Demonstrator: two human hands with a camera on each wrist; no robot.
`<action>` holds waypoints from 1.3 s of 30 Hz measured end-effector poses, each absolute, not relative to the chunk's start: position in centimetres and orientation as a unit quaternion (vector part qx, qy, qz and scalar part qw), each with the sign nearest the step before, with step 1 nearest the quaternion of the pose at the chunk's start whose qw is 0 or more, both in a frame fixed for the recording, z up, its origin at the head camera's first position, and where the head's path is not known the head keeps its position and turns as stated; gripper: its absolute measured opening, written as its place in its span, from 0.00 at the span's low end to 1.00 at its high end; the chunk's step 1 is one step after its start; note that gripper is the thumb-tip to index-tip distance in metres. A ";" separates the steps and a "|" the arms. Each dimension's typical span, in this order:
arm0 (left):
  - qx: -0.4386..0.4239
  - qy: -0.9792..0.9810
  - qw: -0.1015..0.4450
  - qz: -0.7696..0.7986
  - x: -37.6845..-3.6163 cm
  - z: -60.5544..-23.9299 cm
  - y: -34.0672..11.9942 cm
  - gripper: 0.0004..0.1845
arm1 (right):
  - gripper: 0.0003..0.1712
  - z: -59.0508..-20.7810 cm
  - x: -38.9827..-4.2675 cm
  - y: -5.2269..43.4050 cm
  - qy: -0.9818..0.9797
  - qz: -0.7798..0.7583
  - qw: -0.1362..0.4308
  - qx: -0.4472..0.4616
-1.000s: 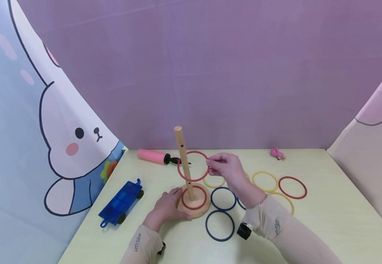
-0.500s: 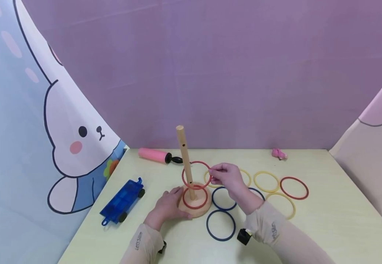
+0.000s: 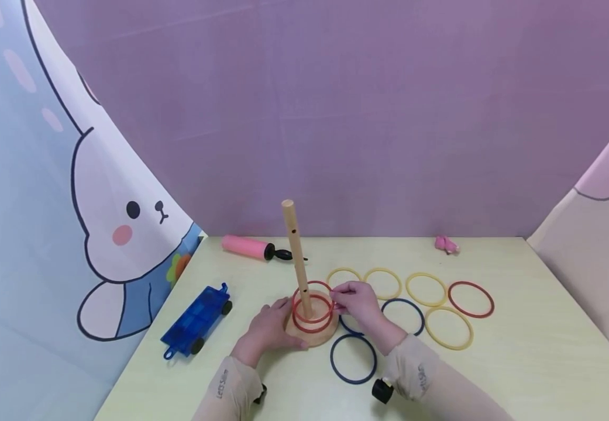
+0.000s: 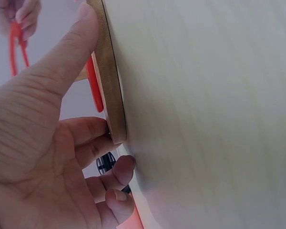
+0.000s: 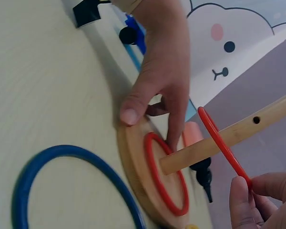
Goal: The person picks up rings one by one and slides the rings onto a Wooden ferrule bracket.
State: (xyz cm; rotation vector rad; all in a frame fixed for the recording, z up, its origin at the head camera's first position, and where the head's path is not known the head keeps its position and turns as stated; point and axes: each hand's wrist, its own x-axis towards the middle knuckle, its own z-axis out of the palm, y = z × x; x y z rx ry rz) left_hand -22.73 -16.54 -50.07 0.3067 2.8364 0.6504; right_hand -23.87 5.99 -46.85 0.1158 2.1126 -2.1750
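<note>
A wooden ring-toss stand has an upright peg (image 3: 296, 251) on a round base (image 3: 312, 341). My left hand (image 3: 267, 328) grips the base's left edge, thumb in front and fingers behind. Between thumb and fingers, my right hand (image 3: 359, 304) pinches a red ring (image 5: 225, 149) by its right side. That ring encircles the peg's lower part, tilted, above the base. A second red ring (image 3: 312, 331) lies flat on the base around the peg. In the left wrist view, the thumb (image 4: 69, 50) presses along the base's rim.
Right of the stand lie blue rings (image 3: 353, 383), several yellow rings (image 3: 448, 349) and another red ring (image 3: 471, 316). A blue toy wagon (image 3: 195, 321) stands at left. A pink hand pump (image 3: 245, 247) and a small pink object (image 3: 446, 244) lie near the back edge.
My right hand has lowered the red ring along the peg, from about mid-height to close over the base. My left hand has kept its grip on the base.
</note>
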 end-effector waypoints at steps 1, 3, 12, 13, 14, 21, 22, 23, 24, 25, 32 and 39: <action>0.104 0.964 0.107 0.221 -22.7 -50.0 -16.5 0.59 | 0.05 -47.2 -23.9 5.9 0.698 -0.713 0.053 0.039; 0.105 0.965 0.107 0.218 -22.7 -50.0 -16.4 0.59 | 0.05 -47.9 -24.0 5.8 0.705 -0.706 0.053 0.041; 0.106 0.966 0.108 0.210 -22.7 -50.0 -16.3 0.60 | 0.05 -49.3 -24.1 5.4 0.719 -0.690 0.060 0.051; 0.107 0.966 0.107 0.209 -22.7 -50.0 -16.3 0.60 | 0.05 -49.4 -24.2 5.4 0.718 -0.691 0.063 0.053; 0.107 0.966 0.107 0.208 -22.8 -50.0 -16.3 0.60 | 0.05 -49.5 -24.3 5.3 0.718 -0.691 0.065 0.055; 0.108 0.966 0.110 0.205 -22.7 -50.1 -16.2 0.60 | 0.06 -50.2 -24.4 5.4 0.724 -0.684 0.065 0.053; 0.108 0.966 0.111 0.206 -22.7 -50.1 -16.2 0.60 | 0.06 -50.3 -24.4 5.5 0.728 -0.681 0.061 0.050; 0.109 0.966 0.111 0.206 -22.7 -50.1 -16.1 0.60 | 0.06 -50.4 -24.4 5.5 0.732 -0.677 0.058 0.048; 0.108 0.966 0.110 0.206 -22.6 -50.1 -16.1 0.60 | 0.05 -50.5 -24.3 5.7 0.737 -0.672 0.053 0.046; 0.108 0.966 0.110 0.207 -22.6 -50.0 -16.1 0.60 | 0.05 -50.5 -24.3 5.8 0.740 -0.669 0.049 0.047; 0.100 0.966 0.110 0.211 -22.6 -49.9 -16.2 0.60 | 0.04 -49.7 -23.8 6.6 0.743 -0.668 0.022 0.025; 0.097 0.966 0.108 0.213 -22.6 -49.9 -16.4 0.59 | 0.04 -49.0 -22.8 7.5 0.772 -0.634 0.016 0.024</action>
